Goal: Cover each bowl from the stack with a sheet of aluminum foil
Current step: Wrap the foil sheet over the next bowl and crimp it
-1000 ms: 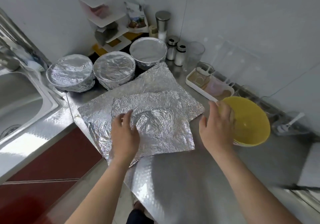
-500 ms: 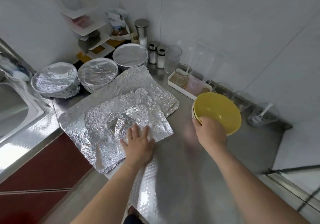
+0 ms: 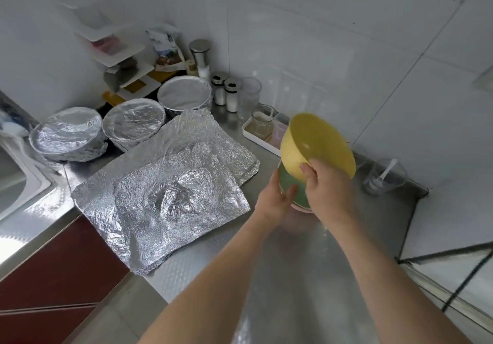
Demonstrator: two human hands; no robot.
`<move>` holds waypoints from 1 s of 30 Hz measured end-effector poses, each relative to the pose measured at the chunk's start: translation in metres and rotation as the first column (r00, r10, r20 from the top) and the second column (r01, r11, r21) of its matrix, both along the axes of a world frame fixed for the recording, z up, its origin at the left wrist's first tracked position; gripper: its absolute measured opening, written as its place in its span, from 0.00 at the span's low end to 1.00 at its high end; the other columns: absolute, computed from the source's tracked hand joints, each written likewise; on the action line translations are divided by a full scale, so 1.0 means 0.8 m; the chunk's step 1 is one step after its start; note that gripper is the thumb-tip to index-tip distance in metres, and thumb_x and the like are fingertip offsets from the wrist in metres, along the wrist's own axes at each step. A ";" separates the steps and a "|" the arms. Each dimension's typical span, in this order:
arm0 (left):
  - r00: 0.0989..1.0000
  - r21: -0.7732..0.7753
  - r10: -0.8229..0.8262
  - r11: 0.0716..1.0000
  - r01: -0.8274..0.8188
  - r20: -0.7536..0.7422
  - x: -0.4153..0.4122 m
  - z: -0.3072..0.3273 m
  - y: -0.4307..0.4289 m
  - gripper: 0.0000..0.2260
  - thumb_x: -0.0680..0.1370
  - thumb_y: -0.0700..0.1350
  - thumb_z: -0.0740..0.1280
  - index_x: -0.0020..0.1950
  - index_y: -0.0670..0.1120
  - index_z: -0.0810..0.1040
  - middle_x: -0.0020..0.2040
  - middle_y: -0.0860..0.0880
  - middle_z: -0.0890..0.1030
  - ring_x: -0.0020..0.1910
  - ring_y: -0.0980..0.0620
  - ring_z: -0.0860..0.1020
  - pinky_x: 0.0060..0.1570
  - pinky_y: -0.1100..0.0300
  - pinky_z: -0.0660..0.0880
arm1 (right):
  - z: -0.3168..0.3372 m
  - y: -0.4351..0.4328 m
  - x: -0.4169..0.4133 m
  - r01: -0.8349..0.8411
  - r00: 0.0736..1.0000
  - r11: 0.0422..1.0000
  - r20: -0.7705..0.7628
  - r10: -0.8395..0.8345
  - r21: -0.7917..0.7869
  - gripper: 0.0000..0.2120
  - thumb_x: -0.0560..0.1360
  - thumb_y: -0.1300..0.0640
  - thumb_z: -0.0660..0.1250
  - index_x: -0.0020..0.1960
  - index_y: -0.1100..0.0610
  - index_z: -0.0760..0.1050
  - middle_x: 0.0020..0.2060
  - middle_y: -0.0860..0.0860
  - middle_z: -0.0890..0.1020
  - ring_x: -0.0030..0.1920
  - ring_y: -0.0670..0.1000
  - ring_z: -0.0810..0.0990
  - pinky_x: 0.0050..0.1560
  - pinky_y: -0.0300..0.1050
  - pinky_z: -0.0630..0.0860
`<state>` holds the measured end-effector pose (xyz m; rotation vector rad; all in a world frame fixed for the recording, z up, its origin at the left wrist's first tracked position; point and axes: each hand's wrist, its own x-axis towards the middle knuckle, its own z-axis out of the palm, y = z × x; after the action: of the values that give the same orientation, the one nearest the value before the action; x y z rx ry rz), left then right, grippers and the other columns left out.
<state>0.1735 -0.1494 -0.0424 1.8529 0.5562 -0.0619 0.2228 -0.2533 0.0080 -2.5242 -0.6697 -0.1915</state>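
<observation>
No legible text anywhere in view. The white printed pouch [image 3: 165, 49] propped in the back corner carries a coloured picture and some dark marks, but they are too blurred to read.

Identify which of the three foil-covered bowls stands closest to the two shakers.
The rightmost covered bowl, furthest back, right beside the shakers; the middle one and left one sit nearer the sink.
</observation>
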 end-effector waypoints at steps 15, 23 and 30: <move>0.993 0.533 0.009 0.844 0.058 -0.122 -0.070 -0.048 0.060 0.23 0.74 0.42 0.66 0.69 0.51 0.73 0.68 0.47 0.75 0.67 0.45 0.71 0.63 0.55 0.69 | -0.047 0.032 -0.026 -0.341 0.940 0.927 0.058 0.336 0.153 0.16 0.77 0.52 0.56 0.34 0.58 0.68 0.26 0.50 0.69 0.28 0.55 0.64 0.32 0.44 0.58; 0.953 0.673 0.020 0.712 0.200 -0.304 -0.130 -0.091 0.115 0.24 0.77 0.42 0.60 0.73 0.50 0.64 0.73 0.50 0.67 0.71 0.46 0.66 0.67 0.48 0.69 | -0.091 0.045 -0.048 -0.336 0.941 0.937 -0.011 0.338 0.098 0.15 0.74 0.60 0.63 0.31 0.55 0.63 0.24 0.49 0.67 0.28 0.56 0.65 0.33 0.43 0.60; 0.920 0.670 -0.080 0.661 0.338 -0.384 -0.146 -0.089 0.126 0.31 0.76 0.42 0.61 0.77 0.50 0.53 0.80 0.47 0.51 0.78 0.45 0.51 0.74 0.42 0.56 | -0.109 0.049 -0.070 -0.345 0.938 0.936 -0.009 0.346 0.069 0.13 0.77 0.56 0.58 0.34 0.53 0.65 0.27 0.50 0.73 0.31 0.56 0.71 0.33 0.46 0.68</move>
<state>0.0569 -0.0485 -0.1136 2.7335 0.6392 -0.3575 0.1670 -0.2140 -0.0790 -2.2959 -1.0657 -0.0603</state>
